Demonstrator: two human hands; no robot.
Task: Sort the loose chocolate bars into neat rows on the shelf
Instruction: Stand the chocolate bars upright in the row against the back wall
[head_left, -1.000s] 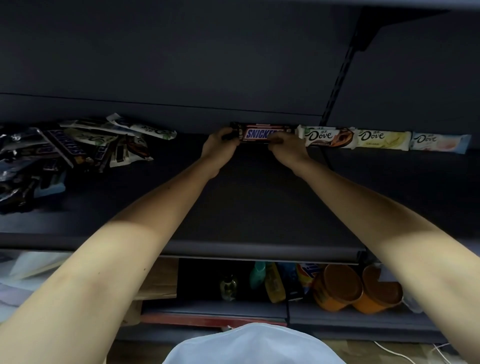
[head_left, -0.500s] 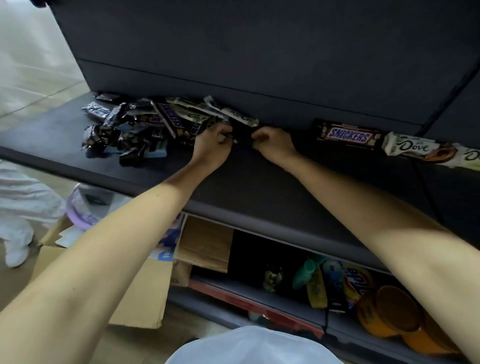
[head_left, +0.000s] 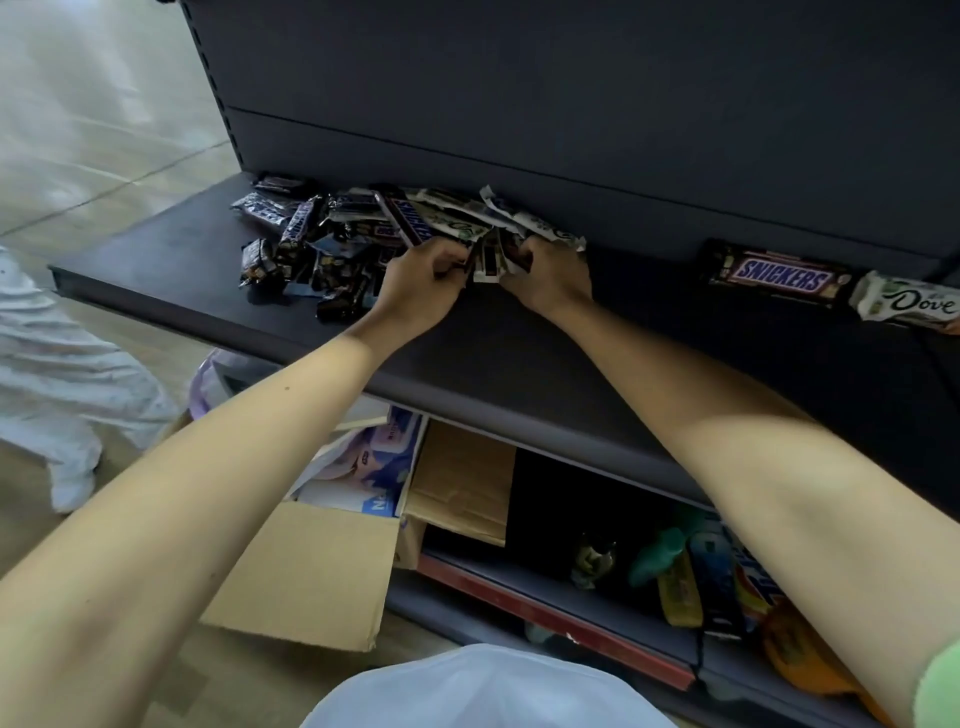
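Note:
A loose pile of chocolate bars (head_left: 332, 234) lies at the left back of the dark shelf (head_left: 498, 358). At the pile's right end, my left hand (head_left: 426, 286) and my right hand (head_left: 550, 275) both grip a bar with a white and dark wrapper (head_left: 488, 262) between them. Further right, against the back wall, a Snickers bar (head_left: 779, 275) lies flat, and a white Dove bar (head_left: 909, 306) lies end to end with it at the frame's right edge.
The shelf's front edge (head_left: 322, 343) runs diagonally below my wrists. Under it stand an open cardboard box (head_left: 311, 561) and a lower shelf with bottles and orange tubs (head_left: 691, 582). Another person's white-clad leg (head_left: 57, 374) stands on the floor at the left.
Both hands left the Snickers bar in the row and moved left to the pile. They now hold a bar at the pile's right end. My view swung left.

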